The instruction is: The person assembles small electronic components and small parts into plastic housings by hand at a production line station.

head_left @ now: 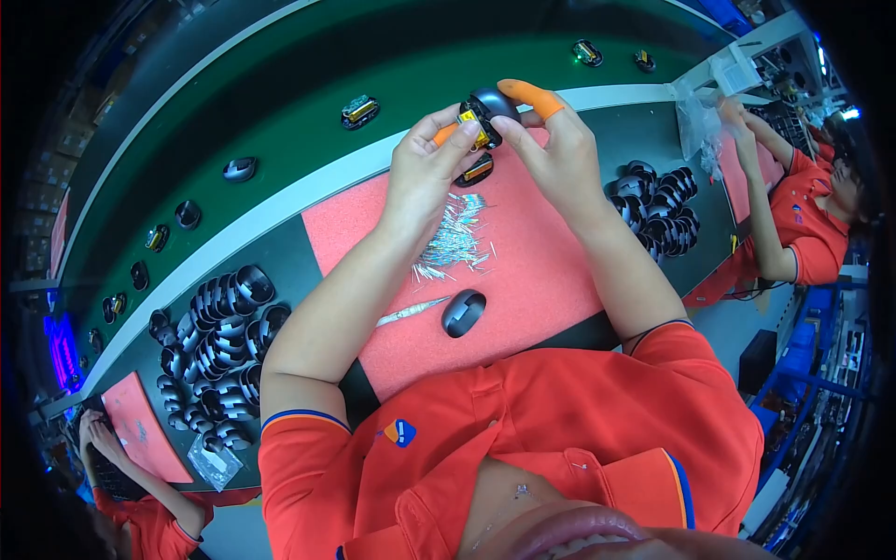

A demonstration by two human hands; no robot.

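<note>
At the far edge of a pink foam mat (546,280), my left hand (418,173) and my right hand (567,163) together grip a small dark oval case. Its smooth shell (495,103) is by my right fingers, and the yellow-wrapped inside (471,129) by my left. Orange finger covers show on both hands. Just below sits another dark case part with a yellow inside (478,172). A heap of thin metal pins (453,238) lies on the mat under my left wrist. Nearer me are an empty dark oval shell (463,314) and a slim pointed tool (411,312).
Piles of dark shells stand left (219,345) and right (658,210) of the mat. Beyond a pale rail runs a green conveyor belt (299,121) carrying spaced case parts (360,112). Co-workers in red sit at the left (154,509) and right (807,229).
</note>
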